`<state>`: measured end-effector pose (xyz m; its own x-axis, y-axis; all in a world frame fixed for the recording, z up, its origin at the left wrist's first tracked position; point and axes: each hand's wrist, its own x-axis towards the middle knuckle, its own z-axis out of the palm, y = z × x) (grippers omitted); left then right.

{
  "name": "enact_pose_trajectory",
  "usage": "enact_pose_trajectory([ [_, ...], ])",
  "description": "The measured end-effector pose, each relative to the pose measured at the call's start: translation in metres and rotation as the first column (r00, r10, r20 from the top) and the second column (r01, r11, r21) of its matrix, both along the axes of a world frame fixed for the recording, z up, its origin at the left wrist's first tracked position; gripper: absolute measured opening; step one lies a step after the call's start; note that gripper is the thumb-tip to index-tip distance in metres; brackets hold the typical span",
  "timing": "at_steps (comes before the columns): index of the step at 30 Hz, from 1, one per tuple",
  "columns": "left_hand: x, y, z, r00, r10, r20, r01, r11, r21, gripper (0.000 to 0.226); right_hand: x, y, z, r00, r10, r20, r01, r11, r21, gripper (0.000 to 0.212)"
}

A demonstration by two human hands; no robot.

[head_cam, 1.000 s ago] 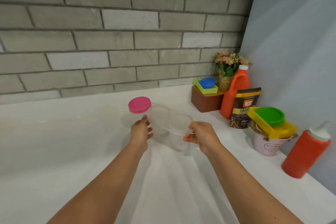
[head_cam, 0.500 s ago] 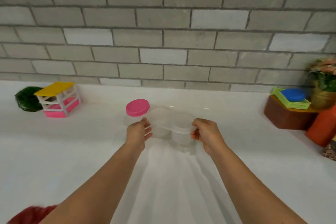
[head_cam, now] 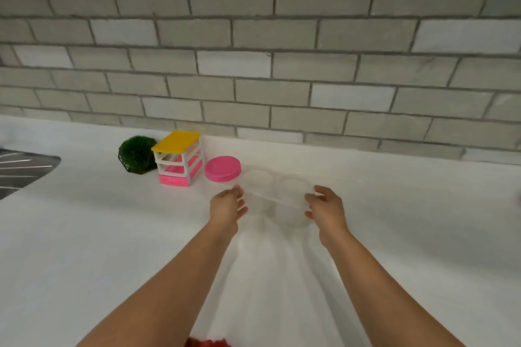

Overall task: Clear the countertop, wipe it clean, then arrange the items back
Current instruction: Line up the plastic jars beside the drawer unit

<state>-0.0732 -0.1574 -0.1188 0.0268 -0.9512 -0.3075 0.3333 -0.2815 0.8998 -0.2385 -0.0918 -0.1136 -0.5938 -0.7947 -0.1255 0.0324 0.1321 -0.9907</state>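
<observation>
So, both hands out over the white countertop (head_cam: pixel 84 248), gripping the two ends of a see-through plastic holder (head_cam: pixel 272 196) with round tubs slotted into it; left hand (head_cam: pixel 227 204) on the left end, half closed, thumb up by the rim and fingers curled in underneath; right hand (head_cam: pixel 327 205) on the right end in much the same pinch, thumb over the edge and fingers tucked below.

Holder lying across the middle of the counter, a little out from the grey brick wall (head_cam: pixel 282 65); hard to say whether resting on the surface or lifted just off it, what with clear plastic on white; pink lid (head_cam: pixel 222 168) on the leftmost tub, two clear-lidded tubs (head_cam: pixel 293 187) to the right of it, between the hands.

Just beside the pink lid, on its left, a little drawer unit (head_cam: pixel 179 158) with yellow top, white frame and pink drawers; right up against that, a round green fake plant (head_cam: pixel 137 153) in a dark faceted pot; further left at the frame edge, the corner of a steel sink (head_cam: pixel 22 172); a bit of something red (head_cam: pixel 207 343) at the very bottom, too cropped to identify.
</observation>
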Motion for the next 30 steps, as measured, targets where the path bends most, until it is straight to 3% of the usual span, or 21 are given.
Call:
enact_pose_trajectory([
  [6, 0.029, -0.045, -0.009, 0.998, -0.059, -0.008, 0.059, 0.998, 0.010, 0.014, 0.038, -0.038, -0.011, 0.998, -0.022, -0.058, 0.024, 0.999, 0.038, 0.047],
  [15, 0.024, -0.105, -0.018, 0.984, -0.121, -0.135, 0.125, 0.992, 0.025, 0.015, 0.030, -0.097, -0.003, 0.963, 0.125, -0.238, -0.098, 0.988, 0.123, 0.058],
  [26, 0.020, -0.142, -0.032, 0.981, -0.158, -0.115, 0.157, 0.987, -0.022, 0.020, 0.020, -0.144, -0.009, 0.935, 0.253, -0.248, -0.214, 0.961, 0.173, 0.061],
  [30, 0.021, -0.144, -0.035, 0.978, -0.174, -0.118, 0.172, 0.985, -0.027, 0.037, 0.021, -0.149, -0.013, 0.930, 0.277, -0.240, -0.236, 0.954, 0.187, 0.062],
])
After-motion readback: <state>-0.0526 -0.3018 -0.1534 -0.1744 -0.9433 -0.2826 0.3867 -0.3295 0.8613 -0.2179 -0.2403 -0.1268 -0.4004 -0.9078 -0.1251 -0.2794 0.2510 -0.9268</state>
